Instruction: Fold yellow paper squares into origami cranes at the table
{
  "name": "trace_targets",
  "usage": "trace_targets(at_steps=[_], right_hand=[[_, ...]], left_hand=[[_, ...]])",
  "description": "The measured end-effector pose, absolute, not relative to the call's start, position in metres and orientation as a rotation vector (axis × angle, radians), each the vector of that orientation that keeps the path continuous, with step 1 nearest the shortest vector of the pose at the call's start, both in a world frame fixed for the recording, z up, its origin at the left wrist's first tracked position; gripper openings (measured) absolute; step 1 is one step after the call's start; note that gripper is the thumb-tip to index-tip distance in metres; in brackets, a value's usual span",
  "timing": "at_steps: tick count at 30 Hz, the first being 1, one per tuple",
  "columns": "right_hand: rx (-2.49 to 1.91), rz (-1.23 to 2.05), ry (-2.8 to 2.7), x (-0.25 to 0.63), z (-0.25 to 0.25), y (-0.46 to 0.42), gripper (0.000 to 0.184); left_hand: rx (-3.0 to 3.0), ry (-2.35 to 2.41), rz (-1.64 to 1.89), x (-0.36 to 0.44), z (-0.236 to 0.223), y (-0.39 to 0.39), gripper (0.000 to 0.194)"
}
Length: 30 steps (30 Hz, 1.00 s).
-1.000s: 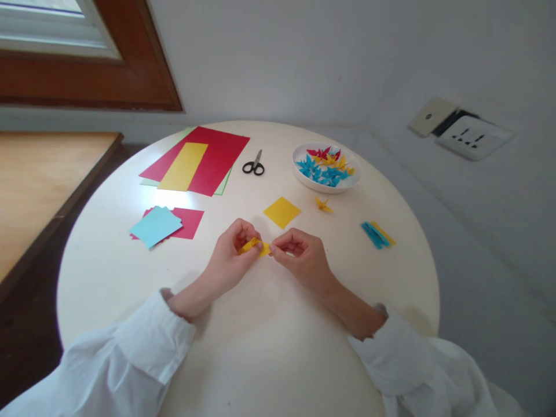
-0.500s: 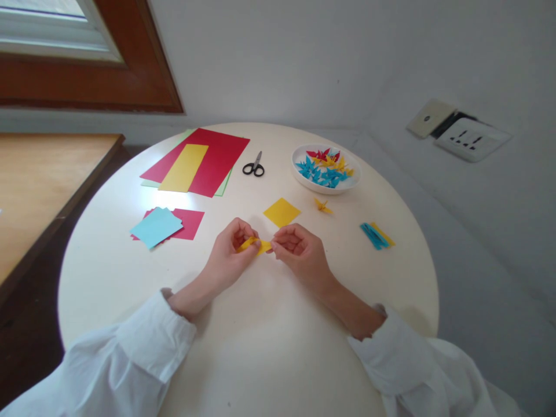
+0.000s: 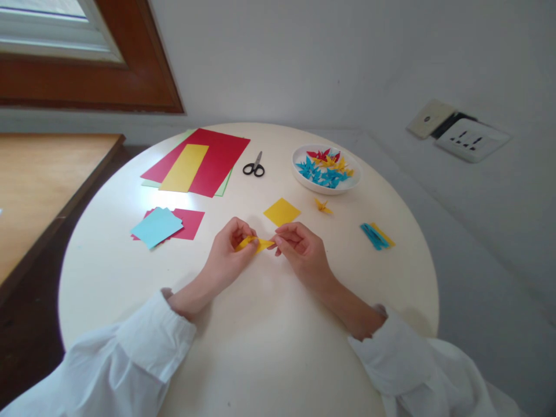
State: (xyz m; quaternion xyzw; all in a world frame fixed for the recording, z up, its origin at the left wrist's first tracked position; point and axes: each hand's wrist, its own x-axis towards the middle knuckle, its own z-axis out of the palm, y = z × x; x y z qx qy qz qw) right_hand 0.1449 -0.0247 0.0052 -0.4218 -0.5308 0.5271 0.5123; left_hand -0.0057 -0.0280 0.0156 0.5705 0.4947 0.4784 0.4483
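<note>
My left hand (image 3: pixel 230 246) pinches a narrow piece of folded yellow paper (image 3: pixel 263 245) between thumb and fingers, above the near middle of the table. The paper's pointed right end reaches the fingertips of my right hand (image 3: pixel 304 252), which are closed about that tip; the thumb lies a little above it. Part of the paper is hidden behind my left fingers. Just beyond my hands lies a flat yellow paper square (image 3: pixel 282 212). A small yellow paper crane (image 3: pixel 322 206) rests to the right of the square.
A white dish (image 3: pixel 299 180) holds several red, yellow and blue paper cranes. Black-handled scissors (image 3: pixel 253 168) lie left of it. Red sheets (image 3: pixel 221 156) with a yellow strip (image 3: pixel 185 168), light-blue squares (image 3: pixel 157 227), and folded blue strips (image 3: pixel 374 236) also lie on the round white table (image 3: pixel 269 347).
My right thumb and fingertips have shifted slightly at the paper's right tip, baring more of its point. My left hand keeps its hold almost unmoved.
</note>
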Motion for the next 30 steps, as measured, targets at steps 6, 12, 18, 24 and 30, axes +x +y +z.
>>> trace_targets(at_steps=[6,12,18,24,30], right_hand=[[-1.041,1.235,-1.306,0.1453,0.0041,-0.0254,0.018],[-1.006,1.209,-1.342,0.1457,0.0039,-0.0257,0.012],[-0.999,1.227,-1.338,0.1451,0.0035,-0.0247,0.012],[-1.062,1.214,-1.421,0.1443,0.0042,-0.0274,0.020],[-1.071,1.192,-1.455,0.1455,0.0060,-0.0272,0.012]], left_hand=[[1.398,1.209,1.172,-0.0065,0.0152,-0.0286,0.012],[1.385,1.201,1.179,-0.0059,0.0172,-0.0293,0.012],[1.395,1.208,1.185,-0.0056,0.0177,-0.0296,0.011],[1.431,1.167,1.132,-0.0069,0.0121,-0.0324,0.014],[1.430,1.129,1.120,-0.0065,0.0098,-0.0315,0.016]])
